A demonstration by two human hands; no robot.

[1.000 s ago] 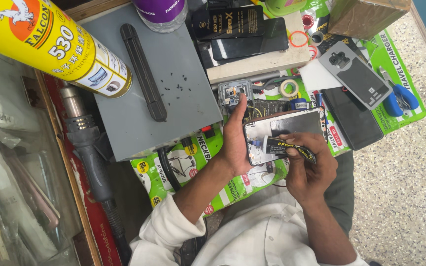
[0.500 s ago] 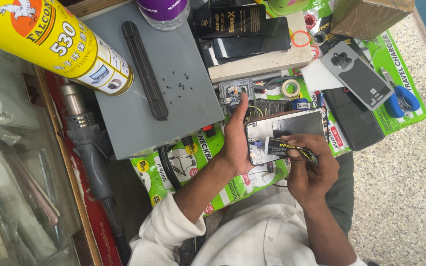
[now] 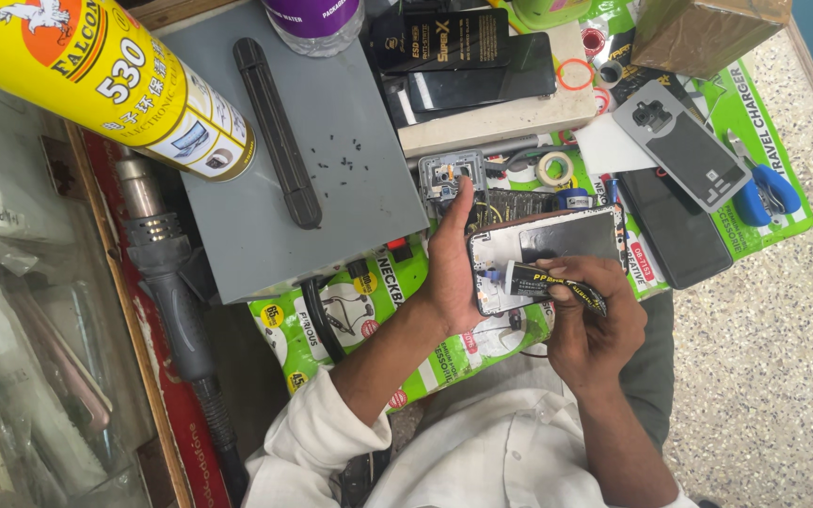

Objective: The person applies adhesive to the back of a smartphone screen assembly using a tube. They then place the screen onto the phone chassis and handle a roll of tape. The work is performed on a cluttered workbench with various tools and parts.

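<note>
The right hand (image 3: 599,329) closes its grip around a small black glue tube (image 3: 548,284), thumb and fingers pinching the soft body so the nozzle end points left onto the work; that hold looks suited to squeezing out a thin bead. The tube's tip meets the near edge of an opened phone (image 3: 543,256), which lies face down with its pale inner frame and a dark rectangular panel showing. The left hand (image 3: 449,268) cradles the phone from the other side, palm under its short edge and 1 finger stretched up along it, apparently to keep the flat slab steady and tilted toward the head camera. So the phone sits between the 2 hands, raised just above the cluttered worktop (image 3: 331,310) in front of the person's white shirt.

Just beyond the left fingertip rests a small square metal part (image 3: 449,174) with wires. Further out, a flat grey heating plate (image 3: 331,141) carries a long black bar (image 3: 278,132) and scattered tiny dark screws. A glossy yellow spray can (image 3: 96,75) lies on its side at the upper left, with a grey hot-air gun (image 3: 167,273) below it. To the right lie a grey phone back cover (image 3: 684,146), a dark glass screen (image 3: 675,230), a roll of tape (image 3: 553,167) and blue-handled cutters (image 3: 764,193) on green printed packets.
</note>
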